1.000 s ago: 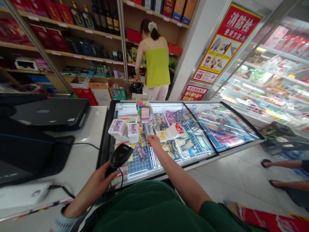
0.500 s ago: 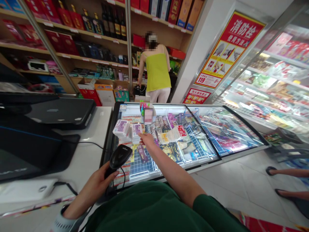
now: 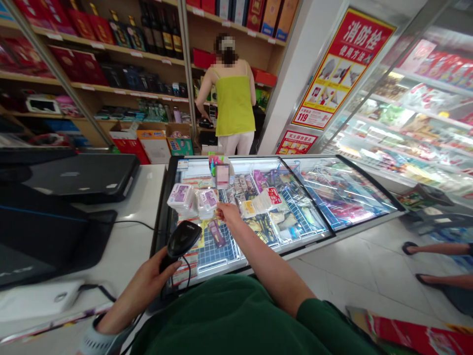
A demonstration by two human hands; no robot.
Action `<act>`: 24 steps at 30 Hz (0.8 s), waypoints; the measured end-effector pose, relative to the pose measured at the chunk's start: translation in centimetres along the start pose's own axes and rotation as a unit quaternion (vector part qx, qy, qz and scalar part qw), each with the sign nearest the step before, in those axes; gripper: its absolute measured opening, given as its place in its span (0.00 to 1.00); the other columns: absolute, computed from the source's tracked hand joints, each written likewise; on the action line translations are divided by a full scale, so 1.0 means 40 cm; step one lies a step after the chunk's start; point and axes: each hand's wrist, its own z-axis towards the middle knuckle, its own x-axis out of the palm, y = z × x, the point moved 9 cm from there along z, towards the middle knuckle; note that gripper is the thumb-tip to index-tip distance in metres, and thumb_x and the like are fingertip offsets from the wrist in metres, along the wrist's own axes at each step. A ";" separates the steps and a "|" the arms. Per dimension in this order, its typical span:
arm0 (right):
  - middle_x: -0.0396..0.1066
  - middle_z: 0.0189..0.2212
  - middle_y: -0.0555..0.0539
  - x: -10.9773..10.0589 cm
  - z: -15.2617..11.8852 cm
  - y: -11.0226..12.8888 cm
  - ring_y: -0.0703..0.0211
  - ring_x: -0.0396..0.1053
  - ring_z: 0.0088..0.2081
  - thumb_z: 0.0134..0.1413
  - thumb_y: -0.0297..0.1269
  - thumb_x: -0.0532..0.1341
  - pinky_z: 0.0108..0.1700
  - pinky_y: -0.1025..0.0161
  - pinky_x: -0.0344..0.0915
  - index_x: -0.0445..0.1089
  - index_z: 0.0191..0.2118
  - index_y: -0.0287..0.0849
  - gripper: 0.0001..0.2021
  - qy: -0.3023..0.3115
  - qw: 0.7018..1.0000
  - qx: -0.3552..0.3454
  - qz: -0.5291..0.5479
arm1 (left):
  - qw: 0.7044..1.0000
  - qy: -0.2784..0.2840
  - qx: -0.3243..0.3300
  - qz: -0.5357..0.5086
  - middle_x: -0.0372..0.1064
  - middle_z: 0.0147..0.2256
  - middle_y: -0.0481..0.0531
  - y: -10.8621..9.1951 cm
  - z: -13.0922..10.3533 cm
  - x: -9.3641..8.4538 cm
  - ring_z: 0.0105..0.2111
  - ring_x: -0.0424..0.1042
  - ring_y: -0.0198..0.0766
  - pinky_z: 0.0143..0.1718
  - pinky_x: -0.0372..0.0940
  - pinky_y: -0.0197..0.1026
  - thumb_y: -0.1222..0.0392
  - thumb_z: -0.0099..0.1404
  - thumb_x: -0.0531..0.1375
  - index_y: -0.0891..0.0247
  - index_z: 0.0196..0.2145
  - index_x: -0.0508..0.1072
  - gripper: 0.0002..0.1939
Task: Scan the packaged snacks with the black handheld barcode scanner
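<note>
My left hand (image 3: pixel 157 276) is wrapped round the handle of a black barcode scanner (image 3: pixel 185 237), its head pointing up over the near left edge of the freezer. A cord hangs from the scanner. My right hand (image 3: pixel 228 214) reaches forward over the glass, fingers bent at the right edge of a white pack with a purple label (image 3: pixel 207 201). Whether the fingertips reach under the pack is hidden. Close on its left sits a similar stack of white packs (image 3: pixel 182 198). A clear-and-white food bag with a red label (image 3: pixel 262 201) lies to the right of my hand.
The glass-topped chest freezer (image 3: pixel 310 240) spans the middle. A payment-code stand (image 3: pixel 222 176) is at its far side. On the left, a counter (image 3: pixel 142 231) carries black checkout equipment (image 3: pixel 48 222). Beyond the freezer, a person in a yellow-green top (image 3: pixel 233 106) faces the shelves.
My right hand has drawn slightly right, showing more of the pack's label. My left hand keeps the scanner in place. The view has shifted a little; the person behind has moved an arm.
</note>
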 end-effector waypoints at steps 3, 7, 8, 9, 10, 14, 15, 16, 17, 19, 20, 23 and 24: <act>0.66 0.17 0.54 -0.041 -0.009 0.007 0.68 0.64 0.18 0.49 0.35 0.64 0.21 0.71 0.61 0.66 0.26 0.39 0.08 -0.010 1.000 -0.018 -0.001 | 1.000 0.009 0.005 -0.001 0.72 0.51 0.57 -0.009 0.004 0.008 0.50 0.71 0.49 0.51 0.66 0.48 0.43 0.58 0.60 0.63 0.54 0.65 0.31; 0.69 0.20 0.53 -0.117 -0.024 0.024 0.67 0.66 0.20 0.49 0.35 0.62 0.22 0.72 0.60 0.69 0.30 0.38 0.05 -0.038 0.997 -0.066 -0.017 | 1.000 0.021 0.022 0.003 0.70 0.53 0.57 -0.037 0.015 0.026 0.53 0.69 0.50 0.52 0.65 0.47 0.43 0.58 0.60 0.63 0.56 0.65 0.33; 0.69 0.21 0.53 -0.138 -0.028 0.030 0.67 0.66 0.21 0.49 0.35 0.62 0.22 0.72 0.60 0.69 0.31 0.38 0.05 -0.046 0.995 -0.081 -0.023 | 0.999 0.024 0.028 0.008 0.70 0.53 0.57 -0.044 0.019 0.031 0.53 0.68 0.50 0.53 0.65 0.47 0.43 0.58 0.61 0.64 0.56 0.65 0.33; 0.69 0.21 0.53 -0.159 -0.032 0.036 0.67 0.67 0.21 0.49 0.35 0.62 0.23 0.72 0.60 0.70 0.31 0.38 0.05 -0.055 0.993 -0.096 -0.030 | 0.999 0.029 0.034 0.014 0.70 0.53 0.57 -0.052 0.023 0.037 0.53 0.69 0.50 0.53 0.64 0.47 0.43 0.58 0.61 0.64 0.56 0.65 0.33; 0.69 0.22 0.53 -0.180 -0.036 0.042 0.67 0.67 0.22 0.49 0.35 0.62 0.24 0.71 0.61 0.70 0.32 0.38 0.06 -0.064 0.991 -0.111 -0.038 | 0.998 0.034 0.039 0.020 0.71 0.52 0.57 -0.058 0.027 0.044 0.53 0.69 0.50 0.53 0.64 0.47 0.44 0.58 0.60 0.64 0.56 0.65 0.32; 0.71 0.25 0.52 -0.258 -0.060 0.067 0.66 0.68 0.24 0.48 0.37 0.62 0.29 0.69 0.65 0.71 0.34 0.39 0.07 -0.100 0.977 -0.173 -0.077 | 0.996 0.049 0.064 0.044 0.70 0.53 0.55 -0.092 0.039 0.068 0.52 0.70 0.48 0.53 0.64 0.45 0.45 0.60 0.59 0.63 0.56 0.65 0.30; 0.72 0.26 0.52 -0.275 -0.067 0.072 0.66 0.68 0.24 0.48 0.37 0.62 0.31 0.69 0.66 0.71 0.34 0.40 0.08 -0.109 0.972 -0.187 -0.087 | 0.995 0.053 0.073 0.049 0.70 0.54 0.55 -0.103 0.041 0.074 0.52 0.70 0.48 0.53 0.64 0.44 0.45 0.60 0.59 0.63 0.56 0.65 0.30; 0.72 0.27 0.52 -0.292 -0.075 0.077 0.65 0.69 0.25 0.48 0.38 0.62 0.32 0.68 0.66 0.71 0.34 0.40 0.08 -0.118 0.968 -0.200 -0.098 | 0.993 0.058 0.081 0.055 0.69 0.54 0.54 -0.114 0.042 0.081 0.52 0.69 0.48 0.53 0.64 0.43 0.45 0.60 0.59 0.62 0.57 0.64 0.30; 0.72 0.28 0.51 -0.308 -0.083 0.080 0.64 0.69 0.27 0.48 0.39 0.62 0.33 0.67 0.67 0.71 0.34 0.41 0.08 -0.127 0.963 -0.211 -0.107 | 0.992 0.064 0.089 0.063 0.68 0.55 0.54 -0.125 0.043 0.089 0.53 0.69 0.47 0.54 0.63 0.43 0.45 0.61 0.59 0.62 0.57 0.64 0.30; 0.73 0.29 0.51 -0.336 -0.098 0.084 0.62 0.70 0.30 0.48 0.40 0.62 0.36 0.66 0.67 0.71 0.35 0.41 0.09 -0.143 0.955 -0.229 -0.121 | 0.989 0.073 0.103 0.081 0.67 0.56 0.54 -0.146 0.044 0.102 0.54 0.68 0.48 0.56 0.62 0.44 0.46 0.61 0.58 0.62 0.58 0.64 0.30; 0.73 0.29 0.51 -0.348 -0.104 0.085 0.62 0.70 0.31 0.48 0.40 0.62 0.37 0.65 0.68 0.71 0.35 0.42 0.09 -0.150 0.952 -0.236 -0.126 | 0.987 0.074 0.111 0.089 0.66 0.57 0.54 -0.155 0.045 0.108 0.55 0.67 0.48 0.57 0.61 0.45 0.46 0.61 0.58 0.62 0.58 0.64 0.30; 0.73 0.29 0.51 -0.376 -0.116 0.085 0.60 0.70 0.32 0.47 0.42 0.62 0.38 0.63 0.68 0.71 0.35 0.42 0.10 -0.166 0.943 -0.252 -0.139 | 0.981 0.081 0.141 0.107 0.63 0.59 0.54 -0.179 0.045 0.125 0.58 0.63 0.48 0.59 0.58 0.45 0.47 0.62 0.58 0.63 0.59 0.62 0.30; 0.73 0.29 0.51 -0.383 -0.119 0.085 0.60 0.70 0.32 0.47 0.42 0.62 0.39 0.63 0.68 0.71 0.35 0.42 0.10 -0.171 0.940 -0.257 -0.144 | 0.979 0.083 0.149 0.111 0.63 0.59 0.54 -0.185 0.045 0.130 0.58 0.63 0.47 0.59 0.58 0.46 0.48 0.62 0.58 0.62 0.59 0.62 0.30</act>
